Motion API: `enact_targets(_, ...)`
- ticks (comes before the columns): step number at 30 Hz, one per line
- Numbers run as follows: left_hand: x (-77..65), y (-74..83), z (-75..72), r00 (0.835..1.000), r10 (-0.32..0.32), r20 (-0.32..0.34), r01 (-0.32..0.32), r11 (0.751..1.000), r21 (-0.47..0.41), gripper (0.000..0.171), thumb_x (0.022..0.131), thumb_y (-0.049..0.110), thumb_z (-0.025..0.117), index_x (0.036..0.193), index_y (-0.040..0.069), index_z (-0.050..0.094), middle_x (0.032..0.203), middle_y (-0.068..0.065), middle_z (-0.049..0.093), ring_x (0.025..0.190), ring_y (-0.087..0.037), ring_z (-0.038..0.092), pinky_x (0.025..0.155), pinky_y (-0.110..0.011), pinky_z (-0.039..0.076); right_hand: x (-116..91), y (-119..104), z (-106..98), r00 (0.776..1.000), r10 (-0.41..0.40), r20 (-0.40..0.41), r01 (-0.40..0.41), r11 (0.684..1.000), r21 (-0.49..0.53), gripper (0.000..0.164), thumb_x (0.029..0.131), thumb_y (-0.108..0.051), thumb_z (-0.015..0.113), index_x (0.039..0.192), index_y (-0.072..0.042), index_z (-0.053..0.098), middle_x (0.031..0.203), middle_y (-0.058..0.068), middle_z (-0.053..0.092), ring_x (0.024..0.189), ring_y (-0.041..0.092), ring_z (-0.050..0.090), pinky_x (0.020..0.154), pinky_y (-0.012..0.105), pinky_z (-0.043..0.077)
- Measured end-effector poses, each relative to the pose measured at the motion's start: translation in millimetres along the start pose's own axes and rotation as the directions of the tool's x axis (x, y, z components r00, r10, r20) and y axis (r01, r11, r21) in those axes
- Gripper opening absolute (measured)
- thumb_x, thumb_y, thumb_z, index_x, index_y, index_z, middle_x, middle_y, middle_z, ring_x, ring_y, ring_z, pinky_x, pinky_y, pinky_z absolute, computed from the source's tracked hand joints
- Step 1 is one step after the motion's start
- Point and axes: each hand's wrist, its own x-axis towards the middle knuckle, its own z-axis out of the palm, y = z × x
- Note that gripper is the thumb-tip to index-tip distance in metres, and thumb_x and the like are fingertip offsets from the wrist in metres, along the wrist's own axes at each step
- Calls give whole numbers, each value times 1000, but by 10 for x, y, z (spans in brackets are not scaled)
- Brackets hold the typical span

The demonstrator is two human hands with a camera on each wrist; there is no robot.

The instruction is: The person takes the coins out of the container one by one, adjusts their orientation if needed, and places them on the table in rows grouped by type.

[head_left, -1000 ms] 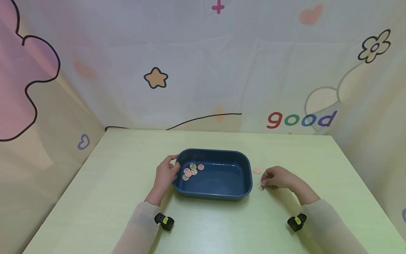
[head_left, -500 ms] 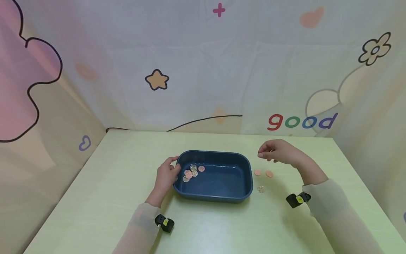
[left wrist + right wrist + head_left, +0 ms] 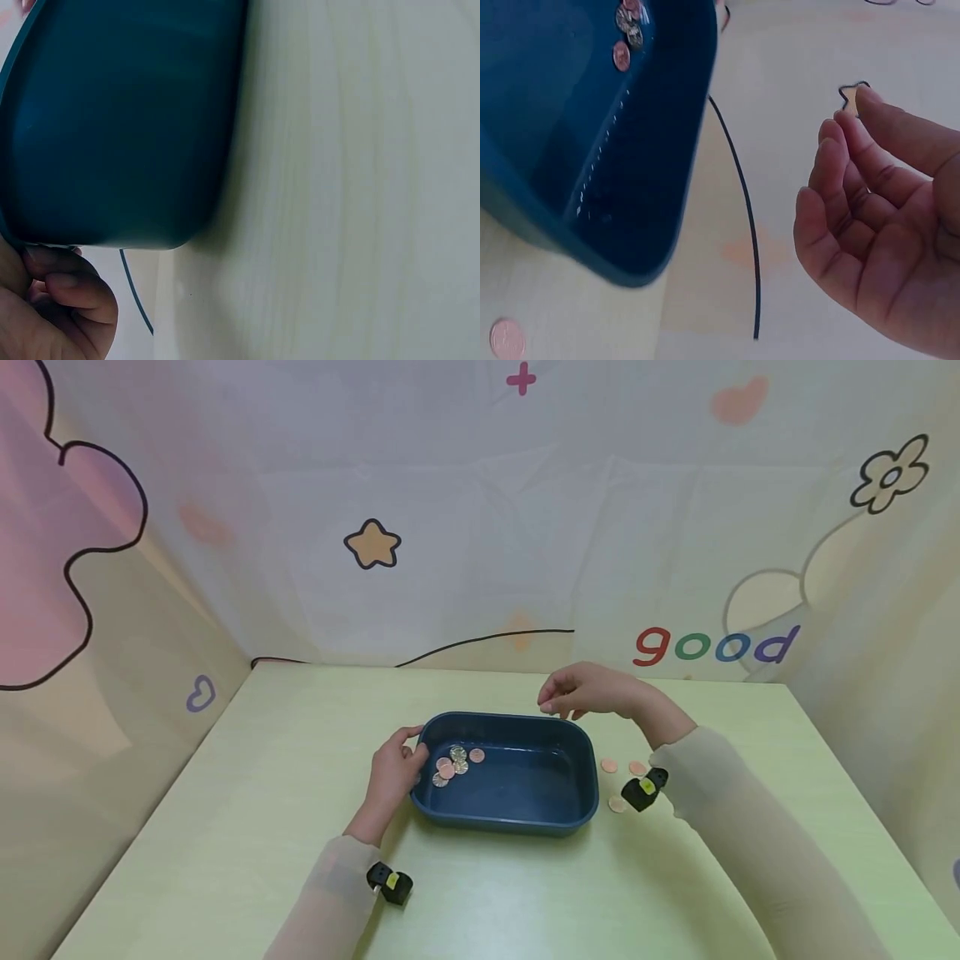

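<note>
A deep blue plastic tray [image 3: 525, 785] with rounded corners stands on the table. Thumb over the rim and fingers bent against the outer wall, my left hand [image 3: 393, 772] grips its left end. Several copper-coloured and silvery coins [image 3: 446, 771] lie inside near that hand, a few overlapping. My right hand [image 3: 592, 689] is raised beyond the tray's far right rim. In the right wrist view its fingers [image 3: 825, 172] are loosely curled, thumb tip near the index fingertip, with nothing visible between them.
On the table right of the tray lie a copper-coloured coin [image 3: 609, 766], another coin [image 3: 637, 767] beside it, and a paler coin [image 3: 617, 804] nearer me, close to the right wrist camera [image 3: 643, 789] in this view. A printed cloth [image 3: 465, 593] hangs behind the table.
My right hand has lifted from beside the pale coin, swung away from me, then left to the tray's far rim. My left hand and the tray stay in place.
</note>
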Motion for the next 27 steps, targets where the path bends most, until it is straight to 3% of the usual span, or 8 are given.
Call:
enact_targets(6, 3, -8, -2, 1000, -1, -1, 1, 1000, -3, 45, 96, 12, 55, 140, 2, 60, 56, 6, 35, 49, -10, 39, 51, -24, 32, 334, -163, 204, 995, -24, 93, 28, 999, -47, 32, 100, -17, 63, 124, 4, 66, 112, 22, 70, 93, 22, 66, 89, 35, 58)
enact_targets(12, 12, -23, 3, 1000, 3, 2, -3, 1000, -7, 44, 96, 12, 55, 139, 2, 60, 56, 5, 35, 49, -10, 39, 51, -23, 33, 616, -267, 434, 984, -15, 179, 30, 996, -83, 34, 100, -13, 62, 130, 4, 64, 115, 19, 72, 92, 17, 67, 88, 32, 58)
enact_targets(21, 15, -5, -21, 1000, -1, -5, 1, 1000, -6, 45, 96, 12, 56, 139, 2, 60, 56, 5, 36, 49, -10, 39, 51, -23, 32, 867, -330, 672, 974, 18, 224, 13, 991, -135, 32, 101, -13, 60, 129, -1, 66, 109, 14, 71, 86, 14, 63, 78, 27, 57)
enact_targets(27, 17, -15, -14, 1000, 3, 3, -3, 1000, -12, 45, 95, 12, 56, 138, 2, 61, 55, 6, 36, 48, -9, 39, 51, -23, 33, 969, -317, 825, 968, 91, 234, -49, 982, -180, 32, 101, -11, 60, 131, -2, 65, 114, 14, 73, 93, 17, 68, 81, 30, 57)
